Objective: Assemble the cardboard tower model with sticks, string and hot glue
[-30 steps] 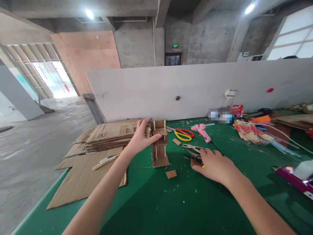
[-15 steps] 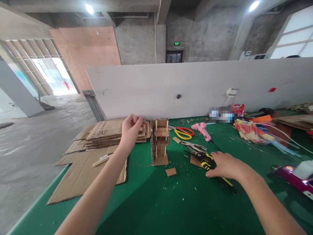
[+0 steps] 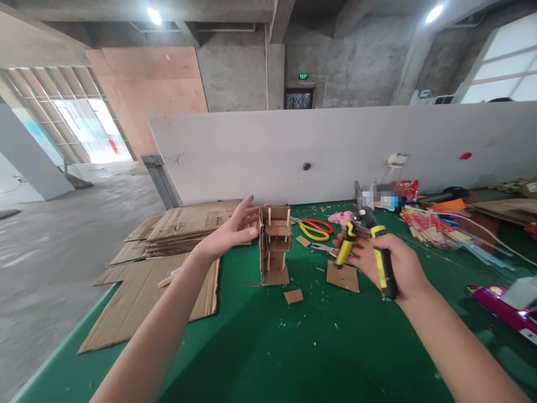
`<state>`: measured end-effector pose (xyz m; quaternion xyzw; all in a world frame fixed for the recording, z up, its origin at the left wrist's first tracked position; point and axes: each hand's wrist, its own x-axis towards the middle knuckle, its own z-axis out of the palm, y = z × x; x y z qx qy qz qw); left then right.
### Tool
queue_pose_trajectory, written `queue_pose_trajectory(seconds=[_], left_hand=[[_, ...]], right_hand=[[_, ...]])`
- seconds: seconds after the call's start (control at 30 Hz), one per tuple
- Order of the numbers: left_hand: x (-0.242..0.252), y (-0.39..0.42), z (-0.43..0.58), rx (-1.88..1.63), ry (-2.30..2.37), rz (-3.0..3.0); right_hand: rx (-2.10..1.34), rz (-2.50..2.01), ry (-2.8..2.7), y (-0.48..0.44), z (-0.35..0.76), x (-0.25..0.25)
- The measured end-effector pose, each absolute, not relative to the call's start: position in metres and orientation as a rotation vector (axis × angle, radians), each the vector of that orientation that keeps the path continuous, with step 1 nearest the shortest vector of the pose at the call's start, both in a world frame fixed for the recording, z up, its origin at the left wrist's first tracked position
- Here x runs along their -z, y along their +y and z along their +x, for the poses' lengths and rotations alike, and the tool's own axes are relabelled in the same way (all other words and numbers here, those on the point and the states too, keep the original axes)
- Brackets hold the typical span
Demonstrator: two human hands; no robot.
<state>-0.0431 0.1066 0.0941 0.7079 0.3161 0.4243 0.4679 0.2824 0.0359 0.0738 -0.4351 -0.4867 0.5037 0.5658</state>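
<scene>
A small cardboard tower [image 3: 275, 245] with wooden sticks and a red wire stands upright on the green table [image 3: 268, 347]. My left hand [image 3: 232, 232] hovers just left of it, fingers spread, touching nothing. My right hand [image 3: 388, 262] is raised above the table to the tower's right, wrapped round the yellow-and-black handles of a pair of pliers [image 3: 369, 238], jaws pointing up and away. A flat cardboard piece [image 3: 343, 276] lies on the table below that hand.
Stacked cardboard sheets [image 3: 184, 229] lie at the left with a pen [image 3: 166, 278] on them. Behind the tower are red-and-yellow scissors [image 3: 314, 229], a pink glue gun [image 3: 340, 217] and metal snips [image 3: 323, 248]. Stick bundles [image 3: 428, 225] sit right; a white partition [image 3: 335, 151] backs the table.
My right hand has lifted the pliers off the table into the air. My left hand has opened and come back beside the tower.
</scene>
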Motion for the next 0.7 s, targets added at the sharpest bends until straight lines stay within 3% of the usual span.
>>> queue_pose_trajectory(seconds=[0.1, 0.17, 0.4, 0.7], left_hand=[[-0.085, 0.103, -0.03, -0.918, 0.75, 1.771], [-0.081, 0.101, -0.017, -0.995, 0.758, 1.756], [-0.075, 0.105, -0.007, -1.182, 0.79, 1.738], [-0.07, 0.112, -0.01, -1.26, 0.805, 1.624]], right_hand=[[-1.408, -0.833, -0.977, 0.037, 0.26, -0.08], [-1.344, -0.94, -1.066, 0.04, 0.253, -0.083], [-0.2, -1.518, -2.02, 0.058, 0.27, -0.105], [0.047, -1.723, -2.301, 0.066, 0.264, -0.135]])
